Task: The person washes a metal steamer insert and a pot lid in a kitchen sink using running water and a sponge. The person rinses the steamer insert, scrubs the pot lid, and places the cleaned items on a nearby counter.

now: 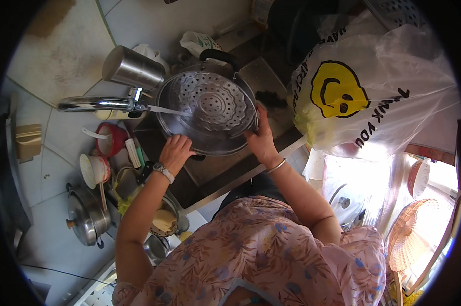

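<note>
Over the sink (211,168) is a large round metal steamer pot with black handles; a perforated metal steamer plate (211,101) shows inside its rim. Water runs from the chrome faucet (96,104) onto the plate's left side. My left hand (177,153) rests on the near left rim, by the lower black handle, its fingers curled over the edge. On the right rim, my right hand (263,137) has its thumb and fingers around the edge. Its palm side is hidden. Dark wet scraps (271,99) lie in the sink right of the pot.
A clear plastic bag (368,95) with a yellow smiley face hangs at the right. On the left counter stand a red bowl (113,139) with a white spoon, a small saucepan (94,170) and a lidded metal pot (87,216). A steel cylinder (133,69) is beside the faucet.
</note>
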A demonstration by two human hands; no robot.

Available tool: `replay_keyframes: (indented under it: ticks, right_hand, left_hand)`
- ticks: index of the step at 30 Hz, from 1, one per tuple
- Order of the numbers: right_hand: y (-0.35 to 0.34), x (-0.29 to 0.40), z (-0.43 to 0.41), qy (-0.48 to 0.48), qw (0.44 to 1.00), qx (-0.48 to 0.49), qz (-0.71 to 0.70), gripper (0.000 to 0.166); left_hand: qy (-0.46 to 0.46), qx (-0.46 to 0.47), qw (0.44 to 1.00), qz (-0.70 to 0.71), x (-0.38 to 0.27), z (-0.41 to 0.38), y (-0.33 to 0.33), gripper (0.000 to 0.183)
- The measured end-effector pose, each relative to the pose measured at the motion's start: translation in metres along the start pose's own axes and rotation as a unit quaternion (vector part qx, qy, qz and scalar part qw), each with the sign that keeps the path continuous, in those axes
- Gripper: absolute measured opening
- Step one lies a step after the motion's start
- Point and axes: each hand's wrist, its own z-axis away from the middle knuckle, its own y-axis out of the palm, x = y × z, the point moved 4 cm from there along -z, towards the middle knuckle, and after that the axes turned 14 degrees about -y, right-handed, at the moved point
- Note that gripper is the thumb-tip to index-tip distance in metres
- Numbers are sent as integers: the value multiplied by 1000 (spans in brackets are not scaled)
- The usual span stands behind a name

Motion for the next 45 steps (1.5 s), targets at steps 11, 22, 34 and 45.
replay_keyframes:
  ticks: [11,22,34,45]
  right_hand:
    - [-26,23,13,380,914,19,-137,46]
    - [-35,14,35,478,846,97,-215,30]
    - [-43,30,50,360,917,88,-149,37]
    - [-46,47,44,226,962,4,-150,44]
  left_hand:
    - [52,-104,955,274,-16,21,-64,15]
    - [-394,67,418,816,165,-52,-9,36]
    - [-405,92,453,789,156,-73,-11,53]
    - [-343,13,347,873,151,-82,-13,38]
